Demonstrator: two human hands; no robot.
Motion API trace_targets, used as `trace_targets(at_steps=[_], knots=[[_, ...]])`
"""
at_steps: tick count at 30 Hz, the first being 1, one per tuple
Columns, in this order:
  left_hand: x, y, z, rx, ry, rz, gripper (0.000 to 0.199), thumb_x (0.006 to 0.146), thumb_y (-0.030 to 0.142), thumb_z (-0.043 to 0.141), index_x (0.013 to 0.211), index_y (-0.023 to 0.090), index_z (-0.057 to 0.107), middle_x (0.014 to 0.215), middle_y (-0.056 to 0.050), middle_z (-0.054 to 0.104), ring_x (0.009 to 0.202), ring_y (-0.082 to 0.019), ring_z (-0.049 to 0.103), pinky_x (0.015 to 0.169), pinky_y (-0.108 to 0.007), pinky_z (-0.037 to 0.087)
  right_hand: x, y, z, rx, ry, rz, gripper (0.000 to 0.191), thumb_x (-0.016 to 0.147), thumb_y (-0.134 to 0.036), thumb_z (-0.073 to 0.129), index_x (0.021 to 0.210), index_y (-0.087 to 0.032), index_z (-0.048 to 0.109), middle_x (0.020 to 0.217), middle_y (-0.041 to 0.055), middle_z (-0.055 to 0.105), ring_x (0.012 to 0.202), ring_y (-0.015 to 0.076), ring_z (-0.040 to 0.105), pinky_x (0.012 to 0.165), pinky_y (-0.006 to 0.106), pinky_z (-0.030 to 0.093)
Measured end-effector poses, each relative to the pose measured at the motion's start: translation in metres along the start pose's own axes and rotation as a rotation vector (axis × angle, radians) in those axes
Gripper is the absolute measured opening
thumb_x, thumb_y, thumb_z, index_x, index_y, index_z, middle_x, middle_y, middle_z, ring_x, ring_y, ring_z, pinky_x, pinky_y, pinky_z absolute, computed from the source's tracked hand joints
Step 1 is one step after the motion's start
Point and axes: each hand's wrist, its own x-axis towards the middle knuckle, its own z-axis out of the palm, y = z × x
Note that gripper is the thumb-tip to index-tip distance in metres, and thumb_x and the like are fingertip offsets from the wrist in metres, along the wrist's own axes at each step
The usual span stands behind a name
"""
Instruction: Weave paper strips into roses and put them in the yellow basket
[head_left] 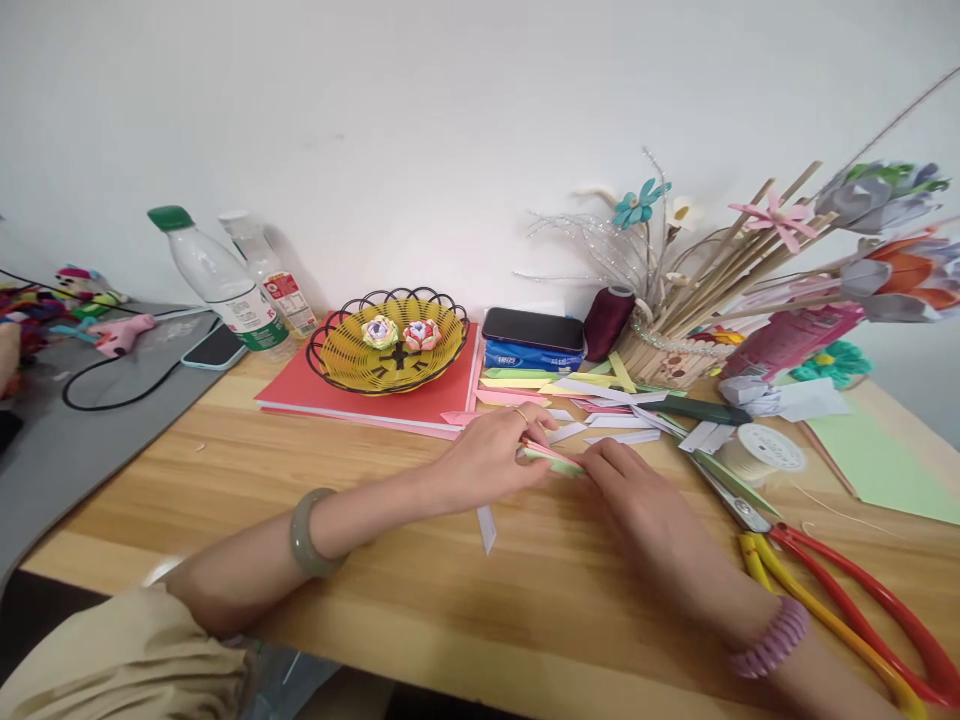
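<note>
Near the middle of the table, my left hand (pixel 491 455) pinches small folded paper strips (pixel 551 459), pale green with a pink-red edge. At the other end of these strips, my right hand (pixel 637 490) has its fingertips closed on the paper; its fingers are partly hidden behind the back of the hand. A white paper strip (pixel 487 530) lies on the wood just below my left hand. Several cut strips (pixel 622 437) in white, pink, yellow and green are spread beyond both hands.
A yellow woven basket (pixel 352 365) with two paper flowers sits on red paper (pixel 289 385). Bottles (pixel 225 285) stand left. Scissors (pixel 750 515), a thread spool (pixel 765 450) and a green-handled cutter (pixel 701 408) lie right. A phone (pixel 532 328) rests on a blue pack; a stick-filled holder (pixel 660 355) stands behind.
</note>
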Motion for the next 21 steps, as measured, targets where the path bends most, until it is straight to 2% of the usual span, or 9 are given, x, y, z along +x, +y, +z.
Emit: trace_targets(at_steps=[2,4,7,9,11,14,17,21], knots=[[0.002,0.006,-0.005,-0.261,0.024,-0.066,0.030,0.070,0.022,0.058,0.099,0.017,0.052,0.101,-0.005,0.060,0.084,-0.013,0.058,0.078,-0.030,0.047,0.002,-0.001,-0.007,0.207,0.016,0.037,0.023,0.089,-0.021,0.032,0.091,-0.019,0.055,0.086,0.0068,0.056,0.080,0.0193,0.053,0.070,0.034,0.047],[0.005,0.012,-0.008,-0.506,-0.018,-0.097,0.040,0.067,0.023,0.063,0.104,0.017,0.051,0.104,-0.007,0.058,0.087,-0.014,0.058,0.079,-0.030,0.046,0.003,-0.003,-0.013,0.476,-0.012,0.078,0.024,0.089,-0.029,0.032,0.092,-0.022,0.055,0.088,0.0055,0.058,0.085,0.0186,0.055,0.076,0.033,0.047],[0.010,0.019,-0.008,-0.754,-0.203,-0.078,0.042,0.066,0.029,0.068,0.104,0.017,0.055,0.104,-0.007,0.059,0.094,-0.016,0.056,0.083,-0.032,0.043,0.003,-0.005,-0.016,0.902,-0.120,0.185,0.029,0.086,-0.042,0.038,0.088,-0.021,0.058,0.087,0.0050,0.061,0.088,0.0190,0.056,0.080,0.034,0.046],[0.012,0.024,-0.006,-0.863,-0.374,-0.082,0.045,0.067,0.040,0.066,0.105,0.016,0.057,0.091,-0.007,0.062,0.079,-0.014,0.058,0.074,-0.030,0.045,0.003,-0.006,-0.015,1.137,-0.158,0.257,0.034,0.082,-0.050,0.044,0.085,-0.020,0.059,0.083,0.0058,0.060,0.082,0.0191,0.058,0.077,0.035,0.047],[0.014,0.030,-0.002,-0.915,-0.466,-0.077,0.052,0.068,0.049,0.062,0.107,0.015,0.057,0.088,-0.007,0.062,0.065,-0.010,0.055,0.062,-0.026,0.045,0.002,-0.008,-0.012,1.302,-0.151,0.292,0.036,0.077,-0.053,0.050,0.083,-0.019,0.058,0.078,0.0055,0.059,0.075,0.0179,0.058,0.072,0.034,0.048],[0.016,0.037,0.002,-0.931,-0.471,-0.045,0.054,0.072,0.053,0.055,0.109,0.014,0.055,0.095,-0.011,0.061,0.058,-0.007,0.054,0.053,-0.022,0.044,0.002,-0.010,-0.007,1.399,-0.139,0.281,0.036,0.075,-0.054,0.052,0.081,-0.019,0.054,0.074,0.0048,0.056,0.068,0.0160,0.056,0.067,0.033,0.048],[0.017,0.044,0.004,-0.896,-0.462,-0.046,0.048,0.077,0.053,0.047,0.101,0.013,0.057,0.096,-0.011,0.061,0.054,-0.006,0.053,0.047,-0.019,0.042,0.002,-0.012,-0.004,1.424,-0.091,0.289,0.034,0.076,-0.053,0.051,0.084,-0.020,0.049,0.075,0.0042,0.055,0.065,0.0147,0.055,0.063,0.031,0.048],[0.018,0.047,0.006,-0.840,-0.351,-0.080,0.045,0.080,0.054,0.041,0.080,0.011,0.056,0.082,-0.007,0.060,0.046,-0.004,0.047,0.044,-0.019,0.039,0.004,-0.015,0.000,1.518,-0.018,0.322,0.029,0.077,-0.049,0.053,0.088,-0.023,0.048,0.077,0.0019,0.054,0.068,0.0133,0.056,0.065,0.029,0.049]])
